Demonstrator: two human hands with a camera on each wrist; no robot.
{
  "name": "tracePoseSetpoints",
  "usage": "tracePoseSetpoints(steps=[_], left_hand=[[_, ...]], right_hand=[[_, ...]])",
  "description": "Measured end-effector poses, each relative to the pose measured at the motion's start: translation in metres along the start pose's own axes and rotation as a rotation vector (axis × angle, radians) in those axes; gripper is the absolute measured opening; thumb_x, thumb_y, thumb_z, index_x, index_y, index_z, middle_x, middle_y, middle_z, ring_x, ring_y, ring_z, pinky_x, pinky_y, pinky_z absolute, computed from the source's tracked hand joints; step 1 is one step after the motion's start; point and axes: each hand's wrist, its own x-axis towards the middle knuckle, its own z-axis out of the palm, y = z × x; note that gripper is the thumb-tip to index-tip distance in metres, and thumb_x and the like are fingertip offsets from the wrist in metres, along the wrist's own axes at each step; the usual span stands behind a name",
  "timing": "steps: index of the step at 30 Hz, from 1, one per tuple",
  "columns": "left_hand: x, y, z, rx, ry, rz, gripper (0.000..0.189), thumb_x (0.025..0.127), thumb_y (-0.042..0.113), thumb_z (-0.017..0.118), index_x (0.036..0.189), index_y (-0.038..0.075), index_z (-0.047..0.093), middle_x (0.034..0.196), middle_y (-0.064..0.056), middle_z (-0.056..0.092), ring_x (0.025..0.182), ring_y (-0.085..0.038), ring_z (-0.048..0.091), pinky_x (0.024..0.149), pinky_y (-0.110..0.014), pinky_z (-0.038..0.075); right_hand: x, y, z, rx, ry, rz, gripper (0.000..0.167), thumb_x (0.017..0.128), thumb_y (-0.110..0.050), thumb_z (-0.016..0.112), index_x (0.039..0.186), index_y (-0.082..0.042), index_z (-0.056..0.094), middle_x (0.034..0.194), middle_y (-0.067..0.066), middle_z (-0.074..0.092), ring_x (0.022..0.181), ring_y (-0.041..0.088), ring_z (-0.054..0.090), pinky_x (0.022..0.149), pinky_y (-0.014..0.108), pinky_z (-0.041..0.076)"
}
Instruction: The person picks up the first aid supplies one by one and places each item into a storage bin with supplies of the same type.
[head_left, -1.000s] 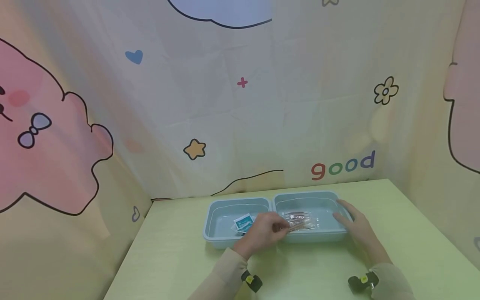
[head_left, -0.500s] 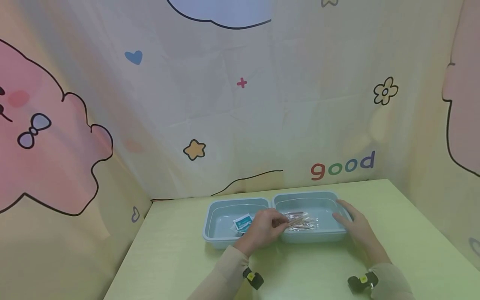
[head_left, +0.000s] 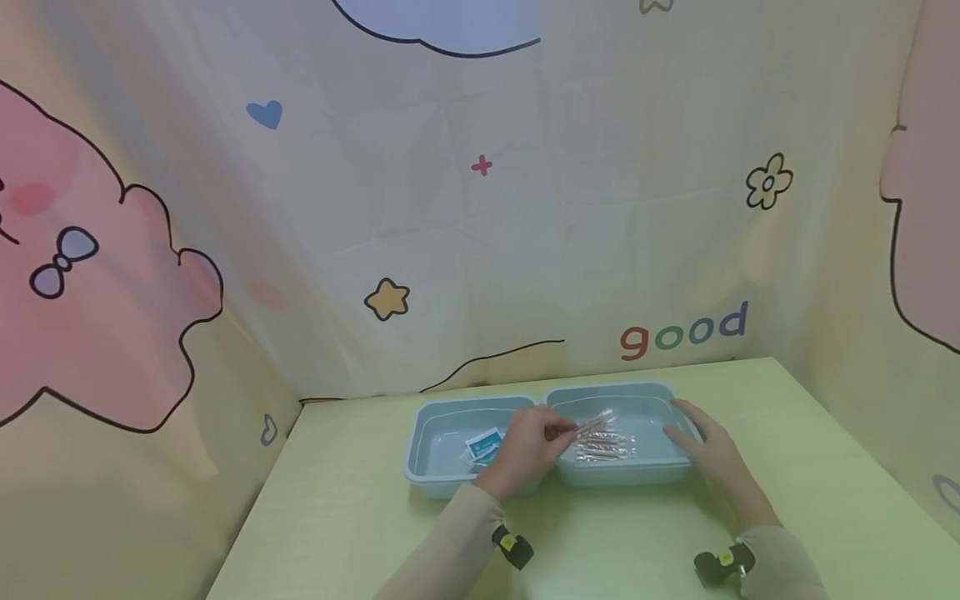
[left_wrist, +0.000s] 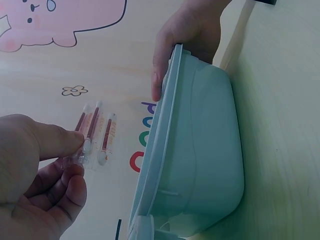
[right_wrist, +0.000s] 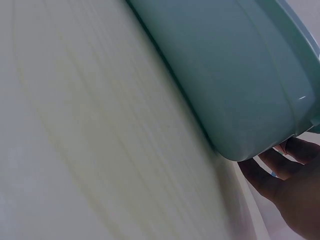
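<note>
My left hand (head_left: 528,446) pinches clear plastic-wrapped cotton swabs (left_wrist: 95,131) between thumb and fingers, over the left part of the right-hand blue bin (head_left: 626,475). They hold red-brown liquid and have white tips; the left wrist view shows them raised beside the rim. More wrapped swabs (head_left: 606,448) lie inside that bin. My right hand (head_left: 716,450) grips the bin's right end, one digit over the rim. In the right wrist view its fingers (right_wrist: 270,182) press the outer wall.
A second blue bin (head_left: 431,479) stands close against the first on the left. Teal-and-white sachets (head_left: 483,447) lie in it, partly hidden by my left hand. Both bins stand on a pale green table (head_left: 337,517), with a printed cloth wall (head_left: 480,250) behind.
My left hand has risen slightly, lifting the pinched swabs from near the bin's front edge. The other swabs in the bin show more fully now. My right hand stays at the bin's end.
</note>
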Motion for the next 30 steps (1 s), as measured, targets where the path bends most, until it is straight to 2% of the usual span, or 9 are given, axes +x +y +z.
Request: tracePoseSetpoints(steps=[7, 17, 30], left_hand=[[0.004, 0.001, -0.001, 0.034, 0.022, 0.027, 0.01, 0.089, 0.014, 0.072, 0.095, 0.009, 0.078, 0.085, 0.002, 0.07, 0.069, 0.003, 0.055, 0.058, -0.009, 0.046], [0.012, 0.002, 0.002, 0.015, 0.027, -0.029, 0.008, 0.088, 0.013, 0.072, 0.093, 0.009, 0.078, 0.082, 0.003, 0.069, 0.065, 0.003, 0.052, 0.053, -0.011, 0.046], [0.021, 0.001, 0.008, 0.02, 0.03, -0.062, 0.009, 0.09, 0.016, 0.07, 0.094, 0.012, 0.078, 0.078, 0.006, 0.066, 0.062, 0.0, 0.05, 0.049, -0.014, 0.043]], right_hand=[[0.001, 0.001, 0.0, 0.005, -0.007, 0.013, 0.073, 0.098, -0.046, 0.052, 0.155, -0.011, 0.024, 0.159, 0.026, 0.016, 0.144, 0.053, 0.011, 0.109, 0.074, 0.011], [0.002, 0.002, 0.0, -0.005, -0.012, 0.03, 0.071, 0.099, -0.044, 0.052, 0.155, -0.011, 0.023, 0.159, 0.026, 0.016, 0.144, 0.053, 0.01, 0.11, 0.073, 0.011], [0.002, -0.001, -0.001, -0.006, -0.016, 0.032, 0.072, 0.098, -0.043, 0.053, 0.155, -0.011, 0.023, 0.159, 0.026, 0.016, 0.143, 0.053, 0.012, 0.11, 0.073, 0.013]])
